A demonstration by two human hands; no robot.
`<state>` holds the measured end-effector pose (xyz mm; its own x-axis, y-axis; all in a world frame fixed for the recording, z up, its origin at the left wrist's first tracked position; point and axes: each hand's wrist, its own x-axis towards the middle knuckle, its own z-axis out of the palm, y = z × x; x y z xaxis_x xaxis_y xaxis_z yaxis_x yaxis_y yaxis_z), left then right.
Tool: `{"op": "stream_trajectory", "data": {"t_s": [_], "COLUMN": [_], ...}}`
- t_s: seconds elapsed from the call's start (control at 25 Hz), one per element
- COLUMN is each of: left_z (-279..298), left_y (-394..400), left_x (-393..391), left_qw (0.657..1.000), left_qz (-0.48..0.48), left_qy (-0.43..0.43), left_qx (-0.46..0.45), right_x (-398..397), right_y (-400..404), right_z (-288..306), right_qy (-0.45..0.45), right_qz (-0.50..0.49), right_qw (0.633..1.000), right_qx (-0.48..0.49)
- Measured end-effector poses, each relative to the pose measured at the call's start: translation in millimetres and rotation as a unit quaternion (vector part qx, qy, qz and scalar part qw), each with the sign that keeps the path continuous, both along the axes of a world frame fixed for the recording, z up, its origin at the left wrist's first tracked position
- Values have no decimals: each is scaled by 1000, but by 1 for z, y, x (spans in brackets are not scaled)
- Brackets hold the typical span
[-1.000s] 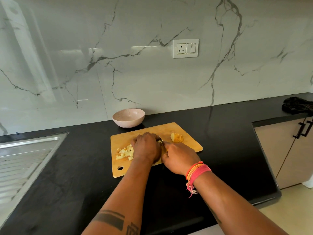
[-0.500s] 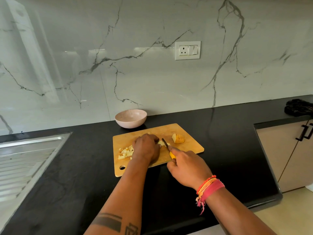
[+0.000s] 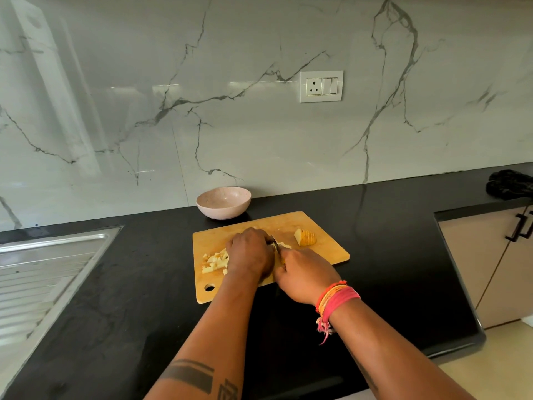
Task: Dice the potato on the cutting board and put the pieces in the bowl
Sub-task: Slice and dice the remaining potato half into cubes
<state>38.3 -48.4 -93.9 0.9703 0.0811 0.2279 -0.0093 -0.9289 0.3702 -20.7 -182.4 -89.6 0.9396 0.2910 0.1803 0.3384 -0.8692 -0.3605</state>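
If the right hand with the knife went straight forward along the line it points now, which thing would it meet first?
Probably the potato strips beside the left hand, then that hand. The right hand aims its knife up and left. The sliced half lies right of this line; the bowl is farther. Depth is unclear.

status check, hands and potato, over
Right hand grips knife, left hand holds potato down. Diced pile and sliced chunk on board. Bowl empty. Nothing in the way.
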Motion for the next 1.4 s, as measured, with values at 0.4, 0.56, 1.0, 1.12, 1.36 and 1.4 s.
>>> {"op": "stream_trajectory", "data": {"t_s": [0.4,0.56,1.0,1.12,1.36,1.4], "left_z": [-1,3,7,6,5,5], "left_y": [-1,5,20,19,18,18], "left_x": [-4,-5,-5,-3,-3,-4], "left_qw": [999,993,983,983,984,983], "left_qz": [4,31,85,83,79,77], "left_qy": [-39,-88,-75,-87,-87,-90], "left_qx": [10,-66,-141,-138,-137,-139], "right_x": [-37,-30,-4,-1,-13,-14], "right_y": [-26,-24,33,19,17,22], "right_z": [-9,-10,-2,-3,-12,-12], "right_qy": [-19,-10,-17,-16,0,-3], "right_qz": [-48,-83,0,-41,-40,-16], "right_qw": [997,996,998,993,998,999], "right_qx": [52,36,58,107,41,38]}}
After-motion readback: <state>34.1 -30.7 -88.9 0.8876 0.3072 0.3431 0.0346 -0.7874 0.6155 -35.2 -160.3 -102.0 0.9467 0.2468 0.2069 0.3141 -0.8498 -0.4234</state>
